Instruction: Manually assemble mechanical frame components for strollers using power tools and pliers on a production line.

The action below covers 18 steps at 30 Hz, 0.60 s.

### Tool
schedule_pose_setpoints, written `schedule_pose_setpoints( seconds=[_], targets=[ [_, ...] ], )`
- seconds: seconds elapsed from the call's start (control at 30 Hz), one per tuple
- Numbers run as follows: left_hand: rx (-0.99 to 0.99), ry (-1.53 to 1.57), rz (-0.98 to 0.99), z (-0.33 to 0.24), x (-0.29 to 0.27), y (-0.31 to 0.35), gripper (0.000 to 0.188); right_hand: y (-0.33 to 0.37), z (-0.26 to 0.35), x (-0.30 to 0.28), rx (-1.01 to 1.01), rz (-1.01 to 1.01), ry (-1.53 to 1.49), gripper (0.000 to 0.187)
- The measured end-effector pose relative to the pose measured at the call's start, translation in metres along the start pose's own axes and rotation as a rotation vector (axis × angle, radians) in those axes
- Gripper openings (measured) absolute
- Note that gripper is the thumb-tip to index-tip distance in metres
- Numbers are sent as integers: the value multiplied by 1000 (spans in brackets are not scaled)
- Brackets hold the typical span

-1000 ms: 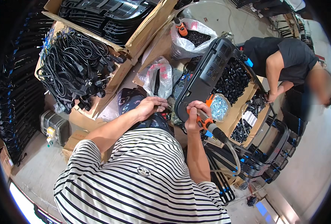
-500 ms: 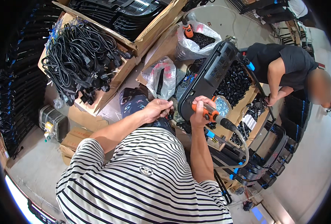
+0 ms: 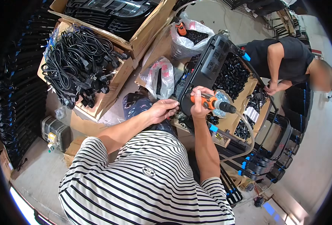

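My right hand [image 3: 199,108] is wrapped around an orange and black powered screwdriver [image 3: 207,102], from whose dark end a clear hose [image 3: 253,138] curves down. The tool lies against the lower end of a long black plastic housing [image 3: 206,63] with vent slots, part of a black frame with blue pieces. Beside that same end, my left hand [image 3: 162,111] is closed in a pinch, its fingertips close to the housing. Whatever sits between those fingers is too small to make out.
An open cardboard box [image 3: 244,101] under the frame holds black plastic parts and a bag of screws [image 3: 223,105]. Plastic bags [image 3: 159,77] stand ahead, and black power cables [image 3: 79,60] are heaped at left. A co-worker [image 3: 282,56] reaches in from the right.
My left fingertips have shifted slightly right, up to the housing's edge. The screwdriver stays in my right hand, slightly turned. The whole view has shifted a little.
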<state>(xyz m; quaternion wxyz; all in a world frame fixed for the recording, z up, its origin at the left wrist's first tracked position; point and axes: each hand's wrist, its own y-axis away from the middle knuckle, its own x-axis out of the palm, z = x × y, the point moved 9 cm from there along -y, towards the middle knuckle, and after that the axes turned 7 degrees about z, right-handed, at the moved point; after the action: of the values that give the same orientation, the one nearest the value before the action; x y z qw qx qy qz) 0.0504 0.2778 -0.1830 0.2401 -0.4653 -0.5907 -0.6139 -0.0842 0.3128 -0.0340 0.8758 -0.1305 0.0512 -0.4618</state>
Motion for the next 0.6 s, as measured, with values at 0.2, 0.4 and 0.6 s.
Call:
schedule_pose_setpoints(
  seconds=[0.2,0.4,0.6],
  targets=[
    [-8,51,-22,6,6,-2,12,-5,6,-1,49,-23,-2,19],
    [-19,106,86,17,17,-7,12,32,57,-23,-52,-147,-157,14],
    [-174,56,257,47,43,-9,13,70,92,-51,-34,-278,-157,17]
  ],
)
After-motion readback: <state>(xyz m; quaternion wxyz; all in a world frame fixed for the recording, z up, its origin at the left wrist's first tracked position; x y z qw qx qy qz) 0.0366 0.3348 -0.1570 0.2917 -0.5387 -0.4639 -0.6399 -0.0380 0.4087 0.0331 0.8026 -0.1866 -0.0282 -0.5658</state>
